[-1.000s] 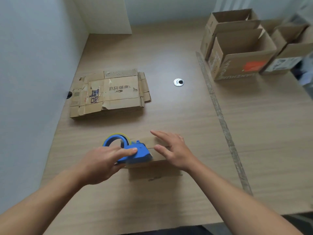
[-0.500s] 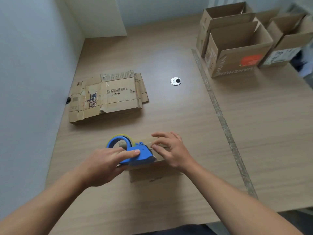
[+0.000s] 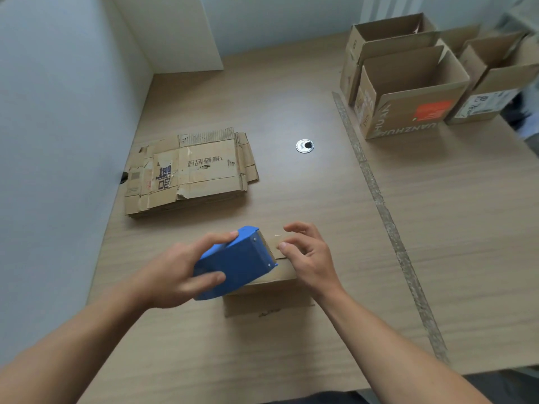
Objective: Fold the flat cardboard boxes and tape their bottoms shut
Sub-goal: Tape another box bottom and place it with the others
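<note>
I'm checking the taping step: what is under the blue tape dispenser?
A small cardboard box; its top shows only near the right hand. The tape dispenser, gripped by the left hand, covers the rest.

flat stack [image 3: 189,173] behind-left | open boxes [image 3: 408,94] behind-right | tape dispenser [image 3: 236,266] apparently on small box [image 3: 268,301], front-centre

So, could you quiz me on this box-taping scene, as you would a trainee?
1. True or false: the left hand grips the blue tape dispenser.
2. Where does the stack of flat cardboard lie? A) on the table B) inside an open box C) on the floor
3. Fill in: the dispenser rests on top of a small cardboard ___.

Key: 1 true; 2 A; 3 box.
</note>
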A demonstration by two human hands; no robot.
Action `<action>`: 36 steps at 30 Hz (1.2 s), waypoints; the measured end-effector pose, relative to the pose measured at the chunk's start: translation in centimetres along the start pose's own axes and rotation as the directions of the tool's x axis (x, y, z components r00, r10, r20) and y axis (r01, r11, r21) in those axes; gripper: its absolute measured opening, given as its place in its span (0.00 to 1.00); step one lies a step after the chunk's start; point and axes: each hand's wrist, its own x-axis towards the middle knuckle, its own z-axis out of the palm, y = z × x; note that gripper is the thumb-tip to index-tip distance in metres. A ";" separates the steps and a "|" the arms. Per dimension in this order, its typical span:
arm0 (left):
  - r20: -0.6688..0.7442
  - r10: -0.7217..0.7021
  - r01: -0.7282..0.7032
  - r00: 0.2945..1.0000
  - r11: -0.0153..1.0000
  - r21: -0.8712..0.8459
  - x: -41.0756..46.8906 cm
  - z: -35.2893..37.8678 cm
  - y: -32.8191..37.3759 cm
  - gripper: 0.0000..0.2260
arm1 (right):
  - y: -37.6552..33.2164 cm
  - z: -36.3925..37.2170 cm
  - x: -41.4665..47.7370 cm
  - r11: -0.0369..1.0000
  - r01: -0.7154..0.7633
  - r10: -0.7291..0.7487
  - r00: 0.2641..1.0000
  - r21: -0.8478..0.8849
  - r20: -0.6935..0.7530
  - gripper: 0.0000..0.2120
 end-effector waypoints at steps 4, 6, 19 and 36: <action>0.133 -0.125 0.123 0.983 0.992 0.023 0.3 -0.9 -0.1 0.27 | 0.8 0.1 -0.1 0.999 -0.037 0.042 0.984 0.030 -0.174 0.09; 0.191 -0.171 0.167 0.967 0.985 0.033 1.2 -1.2 0.5 0.26 | 1.0 -0.1 0.0 0.999 -0.046 0.043 0.983 -0.015 -0.179 0.10; 0.464 -0.364 0.314 0.808 0.931 0.185 9.2 -1.9 3.9 0.28 | 2.9 -1.4 -1.6 0.925 -0.365 0.375 0.836 0.106 -0.399 0.09; 0.502 -0.393 0.350 0.771 0.919 0.182 11.3 -0.9 5.3 0.29 | 3.7 -2.2 -0.9 0.754 -0.593 0.656 0.670 0.282 -0.346 0.10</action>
